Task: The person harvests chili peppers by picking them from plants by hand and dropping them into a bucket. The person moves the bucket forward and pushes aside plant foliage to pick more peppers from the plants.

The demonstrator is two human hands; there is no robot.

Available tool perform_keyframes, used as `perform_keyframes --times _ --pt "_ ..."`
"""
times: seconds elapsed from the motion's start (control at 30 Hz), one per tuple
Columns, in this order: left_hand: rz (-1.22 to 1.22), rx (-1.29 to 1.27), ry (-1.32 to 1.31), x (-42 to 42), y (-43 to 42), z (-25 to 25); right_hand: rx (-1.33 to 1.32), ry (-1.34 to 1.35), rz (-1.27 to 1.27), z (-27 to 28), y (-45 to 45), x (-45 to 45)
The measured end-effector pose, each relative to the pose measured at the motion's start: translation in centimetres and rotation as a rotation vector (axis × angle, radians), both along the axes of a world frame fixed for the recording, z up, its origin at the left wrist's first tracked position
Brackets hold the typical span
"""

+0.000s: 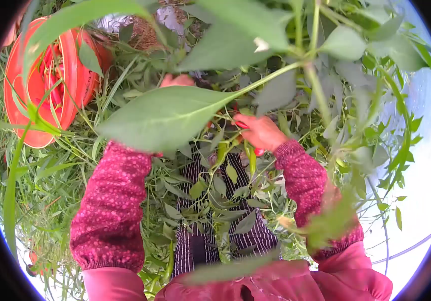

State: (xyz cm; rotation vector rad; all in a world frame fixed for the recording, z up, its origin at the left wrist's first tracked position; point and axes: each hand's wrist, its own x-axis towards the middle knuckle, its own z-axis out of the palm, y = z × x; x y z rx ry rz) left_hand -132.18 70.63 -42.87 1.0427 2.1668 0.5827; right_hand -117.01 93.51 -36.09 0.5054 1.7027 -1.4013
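Observation:
Among the pepper plants, my right hand (263, 133) has its fingers closed on a red chili pepper (242, 124). A second red chili pepper (259, 151) shows just under that hand. Green chili peppers (251, 159) hang from the stems below. A large blurred leaf (168, 118) near the camera covers most of my left hand (178, 81); only a bit of it shows above the leaf, and its fingers are hidden. Both forearms wear dark pink patterned sleeves.
At the upper left, an orange-red bucket (19, 103) leans in the foliage with red chili peppers (51, 72) inside. Stems and leaves (343, 44) hang close in front of the camera. My striped trousers (195, 236) are among the plants.

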Motion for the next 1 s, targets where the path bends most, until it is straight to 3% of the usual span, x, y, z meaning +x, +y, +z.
perform_keyframes --times 0.07,0.1,0.13,0.2,0.23,0.27,0.37,0.4,0.47,0.5,0.53,0.6,0.63,0.67,0.73,0.77,0.87,0.9,1.0 --pt "-0.083 0.065 -0.047 2.5 -0.8 1.9 0.243 -0.008 0.390 -0.7 0.0 1.0" --pt "-0.174 -0.090 -0.021 3.2 -0.4 3.7 0.217 0.029 0.302 -3.7 -0.1 4.3" --pt "-0.261 -0.247 0.009 3.6 0.2 5.9 0.218 0.033 0.308 -2.6 -0.4 3.6" --pt "-0.261 -0.242 0.110 4.8 0.1 8.5 0.034 -0.115 0.002 0.6 -1.2 1.1" --pt "-0.226 -0.344 0.083 5.3 -0.2 9.1 0.021 -0.066 0.025 0.4 -1.2 1.0" --pt "-0.200 -0.442 0.058 6.1 -0.5 9.8 0.112 0.214 0.163 -0.4 -1.5 1.6" --pt "-0.133 -0.501 0.103 8.2 -1.3 11.3 0.213 0.398 0.355 -0.5 -1.9 0.5" --pt "-0.105 -0.510 0.072 8.7 -1.5 11.6 0.057 -0.117 0.226 0.1 -1.7 -0.4" --pt "-0.061 -0.517 0.042 9.6 -1.6 12.3 0.132 0.049 0.425 2.2 -1.8 -2.6" --pt "-0.030 -0.527 0.008 10.0 -1.8 12.4 0.135 -0.373 0.429 3.9 -2.0 -4.8" --pt "-0.018 -0.524 0.002 10.6 -2.0 12.5 0.141 -0.376 0.441 3.7 -2.1 -4.8" --pt "0.033 -0.534 -0.004 11.8 -2.7 12.4 0.138 -0.113 0.542 2.3 -2.5 -3.0" --pt "0.007 -0.567 -0.018 11.9 -3.0 12.2 0.208 0.239 0.632 1.0 -2.7 -1.1" --pt "0.008 -0.566 -0.022 11.9 -3.4 12.0 0.207 0.235 0.635 0.1 -3.5 0.4" --pt "0.013 -0.480 -0.005 11.6 -3.9 11.5 0.260 0.373 0.329 -0.4 -4.6 2.5" --pt "0.000 -0.447 -0.075 10.7 -4.0 11.7 0.333 0.439 0.558 0.7 -4.5 2.2" --pt "-0.010 -0.360 -0.205 8.1 -4.5 11.8 0.353 0.348 0.550 0.9 -4.9 3.3" --pt "0.043 -0.166 -0.024 7.4 -4.4 11.6 0.266 -0.002 0.402 0.8 -5.1 3.3" --pt "0.090 -0.277 -0.212 3.3 -0.8 12.5 0.356 0.215 0.594 2.2 -5.1 2.2"
